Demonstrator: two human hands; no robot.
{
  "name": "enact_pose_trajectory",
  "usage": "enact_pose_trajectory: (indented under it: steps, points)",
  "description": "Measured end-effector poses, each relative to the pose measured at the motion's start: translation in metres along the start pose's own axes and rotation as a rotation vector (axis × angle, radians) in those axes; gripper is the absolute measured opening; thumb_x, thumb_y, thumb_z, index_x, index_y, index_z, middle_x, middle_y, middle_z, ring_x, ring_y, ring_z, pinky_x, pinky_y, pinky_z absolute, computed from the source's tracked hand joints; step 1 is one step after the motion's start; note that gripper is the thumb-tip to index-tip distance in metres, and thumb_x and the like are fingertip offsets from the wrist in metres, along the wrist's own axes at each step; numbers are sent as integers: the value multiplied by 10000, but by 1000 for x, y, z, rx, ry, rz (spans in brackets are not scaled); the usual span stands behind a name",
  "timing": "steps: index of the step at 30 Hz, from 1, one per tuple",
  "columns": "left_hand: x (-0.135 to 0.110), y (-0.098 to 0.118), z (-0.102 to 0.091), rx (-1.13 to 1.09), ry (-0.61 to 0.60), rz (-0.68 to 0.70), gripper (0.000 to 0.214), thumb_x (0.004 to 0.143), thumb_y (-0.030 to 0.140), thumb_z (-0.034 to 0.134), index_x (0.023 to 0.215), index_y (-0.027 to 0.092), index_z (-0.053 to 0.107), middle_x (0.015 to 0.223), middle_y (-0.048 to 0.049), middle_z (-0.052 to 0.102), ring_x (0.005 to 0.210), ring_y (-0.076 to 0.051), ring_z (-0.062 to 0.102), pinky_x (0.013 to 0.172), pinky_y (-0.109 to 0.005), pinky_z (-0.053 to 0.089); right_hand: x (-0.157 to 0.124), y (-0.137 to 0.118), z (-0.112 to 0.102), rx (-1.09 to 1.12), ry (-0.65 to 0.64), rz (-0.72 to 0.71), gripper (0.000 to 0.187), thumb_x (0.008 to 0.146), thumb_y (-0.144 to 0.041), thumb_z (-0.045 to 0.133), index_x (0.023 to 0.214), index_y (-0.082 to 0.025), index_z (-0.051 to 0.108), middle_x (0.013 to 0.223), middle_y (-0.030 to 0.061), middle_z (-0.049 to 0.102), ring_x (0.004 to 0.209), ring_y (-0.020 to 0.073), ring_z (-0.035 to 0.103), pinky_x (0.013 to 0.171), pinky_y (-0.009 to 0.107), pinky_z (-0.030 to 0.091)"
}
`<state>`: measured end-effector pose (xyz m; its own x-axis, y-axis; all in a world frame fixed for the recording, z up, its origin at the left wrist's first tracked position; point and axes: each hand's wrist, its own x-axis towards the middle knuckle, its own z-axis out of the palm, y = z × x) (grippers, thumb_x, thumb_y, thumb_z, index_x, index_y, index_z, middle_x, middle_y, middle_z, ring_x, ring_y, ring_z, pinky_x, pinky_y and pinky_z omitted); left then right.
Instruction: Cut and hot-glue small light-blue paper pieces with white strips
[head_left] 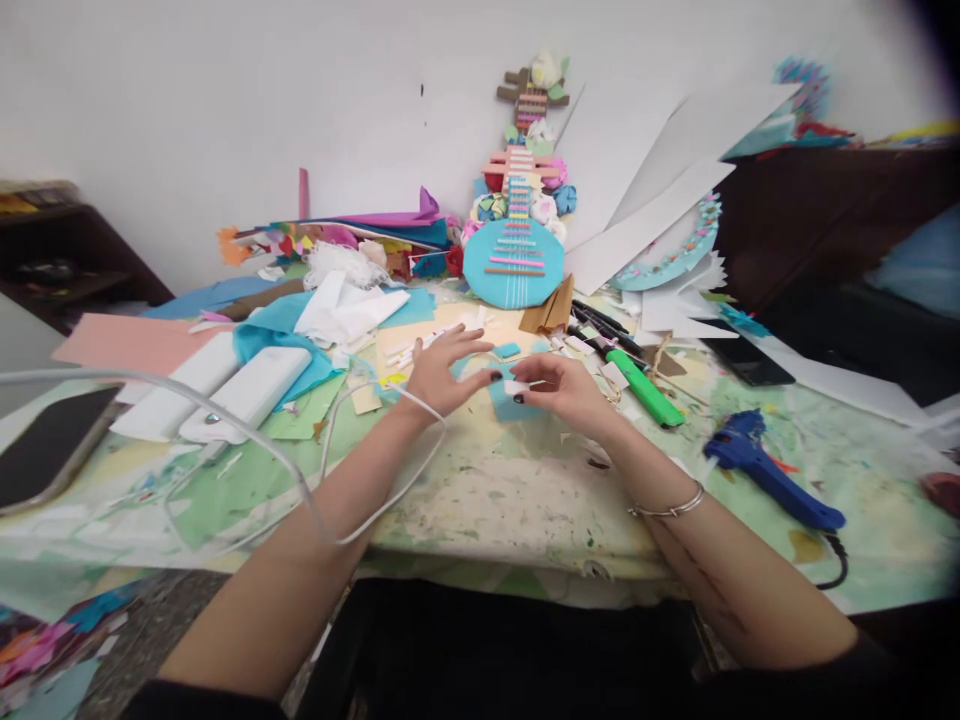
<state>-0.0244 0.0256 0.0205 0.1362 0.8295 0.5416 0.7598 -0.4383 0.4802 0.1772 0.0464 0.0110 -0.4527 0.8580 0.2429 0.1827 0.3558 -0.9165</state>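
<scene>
My right hand (564, 392) pinches a small white piece of paper (514, 387) between thumb and fingers. Right below it, a light blue sheet of paper (510, 408) lies on the table. Fingers spread, my left hand (450, 372) hovers or rests just left of the blue sheet; whether it touches the table I cannot tell. A small blue piece (507, 351) lies between the two hands, a little farther back. Thin white sticks (405, 355) are partly hidden behind my left hand.
A blue paper guitar (514, 262) leans at the back wall. On the right are a green cutter (643, 388), a blue glue gun (772, 470) and a phone (746, 355). A white cable (300, 480) loops over my left forearm from white power banks (247, 395).
</scene>
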Motion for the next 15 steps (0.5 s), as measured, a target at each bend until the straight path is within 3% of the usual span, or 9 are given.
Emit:
enact_pose_trajectory:
  steps: [2,4,5,7,10,12,15]
  points:
    - [-3,6,0,90,-41,123,531,706,544,671,1177,303,622,1458,-74,412,1386,-395,227,1029,-710,44,-1,-3,0,26,21,-33,314,626,-188,692,933,-179,626,887,50,658,821,168,628,702,306,526]
    - [-5,10,0,173,7,186,631,677,582,680,1236,307,581,1525,-73,282,1415,-417,77,1019,-714,-50,-1,-4,2,14,35,-77,321,628,-182,682,941,-180,616,900,51,651,816,161,620,708,302,518]
    - [-6,11,1,182,54,186,624,697,574,667,1248,298,570,1528,-85,274,1415,-412,91,1025,-706,-61,-1,-4,3,11,43,-92,321,630,-181,678,945,-178,614,911,55,651,809,157,619,712,302,515]
    - [-6,10,2,106,125,179,546,750,517,648,1225,257,582,1454,-130,409,1360,-373,302,1068,-667,36,-1,-3,4,23,47,-96,339,637,-192,676,968,-171,606,920,64,659,768,149,617,695,301,509]
    - [-4,5,6,-128,65,274,482,725,446,708,1137,209,627,1143,-133,663,1076,-272,600,1014,-489,374,-1,-1,5,100,38,-78,378,634,-211,693,993,-162,587,906,74,677,715,143,618,668,299,504]
    - [-3,2,10,-225,18,333,443,702,419,737,1086,214,653,992,-103,707,952,-238,642,888,-393,483,-2,0,5,136,33,-74,392,630,-208,702,1000,-166,578,890,71,692,707,142,623,678,300,502]
    - [-3,0,15,-280,-2,352,299,716,380,733,971,228,696,909,-76,708,874,-211,651,806,-341,513,-3,-1,6,111,62,-71,420,628,-202,702,1024,-170,567,872,67,710,693,145,627,687,304,501]
